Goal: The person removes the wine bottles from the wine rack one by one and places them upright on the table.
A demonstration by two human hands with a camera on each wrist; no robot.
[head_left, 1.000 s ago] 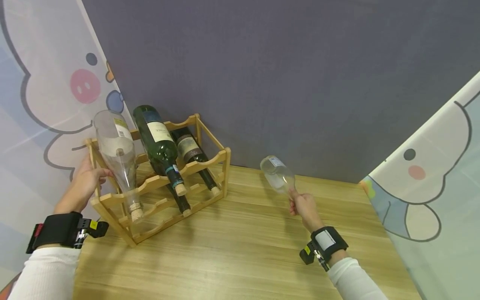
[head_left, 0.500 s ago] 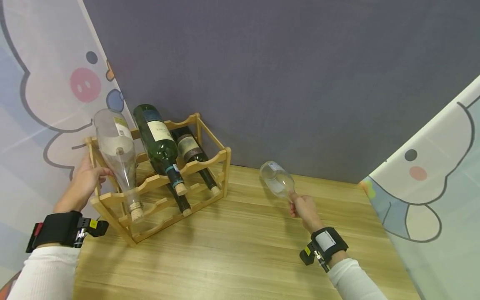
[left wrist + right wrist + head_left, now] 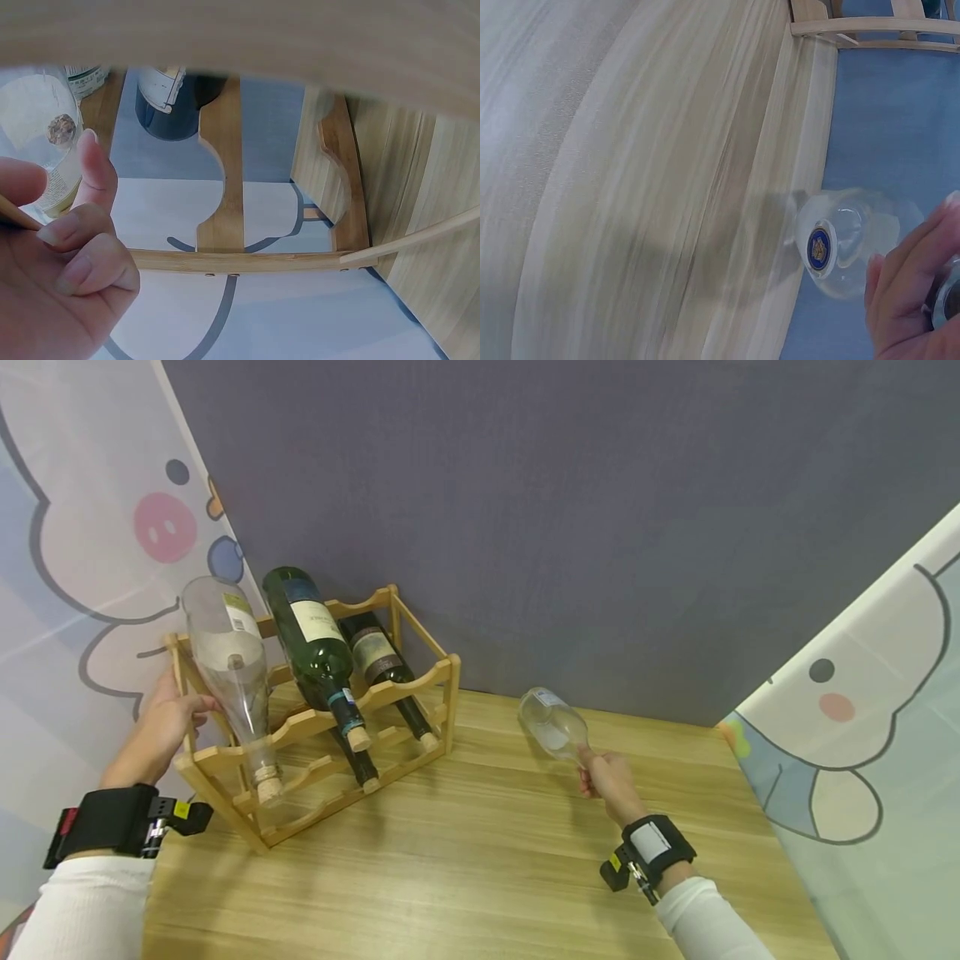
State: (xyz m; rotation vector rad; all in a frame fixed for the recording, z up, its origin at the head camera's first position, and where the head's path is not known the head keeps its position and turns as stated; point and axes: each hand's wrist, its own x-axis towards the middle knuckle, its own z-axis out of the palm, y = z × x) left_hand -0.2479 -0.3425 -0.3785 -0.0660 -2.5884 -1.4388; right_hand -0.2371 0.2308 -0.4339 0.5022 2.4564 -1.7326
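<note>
At the left of the head view, my left hand (image 3: pixel 153 727) grips the near-left side of a wooden wine rack (image 3: pixel 451 710). In the left wrist view its thumb and curled fingers (image 3: pixel 94 259) lie about a wooden bar. A corked clear bottle (image 3: pixel 228 647) lies on the rack's top tier beside that hand, next to a green wine bottle (image 3: pixel 318 631). Two dark bottles (image 3: pixel 378 664) rest lower in the rack, necks forward. My right hand (image 3: pixel 611 781) holds a clear glass bottle (image 3: pixel 553 722) by its neck, base pointing to the back; whether its base touches the table cannot be told.
The wooden table (image 3: pixel 450 877) meets a grey back wall (image 3: pixel 525 527). Cartoon-printed sheets (image 3: pixel 862 760) stand at both sides. The rack sits at the back left, close to the left sheet, and the held bottle's base is near the wall.
The base of the bottle in my right hand has dipped lower, while the hand has stayed almost in place. My left hand keeps its hold on the rack; the view has shifted slightly.
</note>
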